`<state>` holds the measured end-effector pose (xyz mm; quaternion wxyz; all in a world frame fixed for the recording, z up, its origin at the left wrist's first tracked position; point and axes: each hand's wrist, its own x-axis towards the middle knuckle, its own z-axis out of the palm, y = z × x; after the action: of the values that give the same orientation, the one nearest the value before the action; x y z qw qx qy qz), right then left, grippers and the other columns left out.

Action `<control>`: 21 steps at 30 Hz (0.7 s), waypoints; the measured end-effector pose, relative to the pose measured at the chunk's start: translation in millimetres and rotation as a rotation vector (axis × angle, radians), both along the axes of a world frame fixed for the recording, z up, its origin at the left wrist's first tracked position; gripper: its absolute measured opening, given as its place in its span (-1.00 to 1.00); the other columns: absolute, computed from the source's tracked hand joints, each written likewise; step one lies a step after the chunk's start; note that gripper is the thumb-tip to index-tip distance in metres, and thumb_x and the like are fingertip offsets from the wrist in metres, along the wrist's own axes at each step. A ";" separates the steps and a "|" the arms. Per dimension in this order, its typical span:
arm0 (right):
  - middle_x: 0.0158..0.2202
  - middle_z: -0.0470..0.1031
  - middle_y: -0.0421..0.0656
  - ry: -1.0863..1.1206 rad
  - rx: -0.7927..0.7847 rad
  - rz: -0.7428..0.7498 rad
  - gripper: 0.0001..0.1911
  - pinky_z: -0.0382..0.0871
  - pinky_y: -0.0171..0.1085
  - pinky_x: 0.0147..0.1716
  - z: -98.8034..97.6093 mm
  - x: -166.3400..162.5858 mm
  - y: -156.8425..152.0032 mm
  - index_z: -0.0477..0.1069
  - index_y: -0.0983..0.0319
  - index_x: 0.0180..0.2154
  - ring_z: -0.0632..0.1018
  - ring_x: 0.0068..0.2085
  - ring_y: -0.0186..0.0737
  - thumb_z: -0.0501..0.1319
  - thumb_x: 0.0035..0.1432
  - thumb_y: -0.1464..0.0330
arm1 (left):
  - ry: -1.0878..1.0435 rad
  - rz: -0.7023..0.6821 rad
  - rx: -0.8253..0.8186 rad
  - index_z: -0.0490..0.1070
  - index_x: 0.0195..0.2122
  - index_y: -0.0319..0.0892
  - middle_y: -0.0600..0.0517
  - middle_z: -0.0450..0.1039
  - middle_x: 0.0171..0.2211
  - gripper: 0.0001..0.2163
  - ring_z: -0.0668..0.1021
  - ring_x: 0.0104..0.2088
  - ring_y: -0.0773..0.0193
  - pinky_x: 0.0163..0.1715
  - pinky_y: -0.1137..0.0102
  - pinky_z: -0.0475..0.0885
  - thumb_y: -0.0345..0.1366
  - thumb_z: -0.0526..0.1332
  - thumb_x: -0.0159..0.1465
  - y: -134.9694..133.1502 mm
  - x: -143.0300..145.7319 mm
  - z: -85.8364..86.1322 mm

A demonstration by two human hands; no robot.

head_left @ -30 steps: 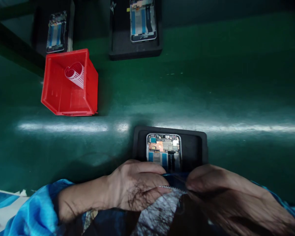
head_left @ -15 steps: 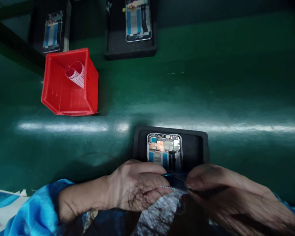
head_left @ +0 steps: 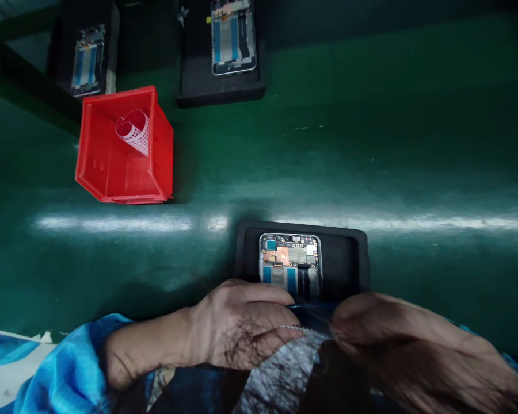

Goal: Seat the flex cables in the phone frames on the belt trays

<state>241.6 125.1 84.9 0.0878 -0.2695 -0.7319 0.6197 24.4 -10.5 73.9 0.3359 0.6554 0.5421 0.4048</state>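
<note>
My left hand (head_left: 242, 325) is closed, with its fingers curled in front of the near end of an opened phone (head_left: 291, 261). My right hand (head_left: 397, 333) is also closed, thumb and fingers pinched together and slightly blurred. Between the two hands stretches a dark, glossy, bluish film (head_left: 313, 313). Below it hangs a greyish sheet (head_left: 280, 374) with a zigzag edge near my left fingertips. The phone lies face down in a black tray (head_left: 343, 259), its circuit board and blue strips showing. Its lower part is hidden behind my hands.
A red bin (head_left: 166, 149) holding a rolled, perforated white sheet (head_left: 138, 135) stands at the left on the green table (head_left: 371, 155). Behind it are another opened phone (head_left: 233, 40) in a black tray (head_left: 220, 95) and a further opened phone (head_left: 88, 60).
My right hand has moved slightly to the right, widening the gap between the hands a little. The camera view has shifted slightly. My left hand keeps its grip.
</note>
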 end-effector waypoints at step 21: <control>-0.47 0.63 -0.17 0.095 0.104 0.035 -0.77 0.60 -0.42 -0.48 10.9 -16.3 5.8 0.52 -0.07 -0.42 0.68 -0.47 -0.18 0.22 0.27 0.11 | 0.033 0.005 -0.019 0.58 -0.26 -0.26 0.02 0.63 -0.33 -0.93 0.64 -0.44 0.39 -0.32 0.59 0.62 -0.40 0.29 0.30 -1.6 0.5 1.3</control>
<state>225.3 131.0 95.9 0.1254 -0.2219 -0.7628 0.5943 24.9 -12.1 75.1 0.3319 0.6573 0.5530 0.3898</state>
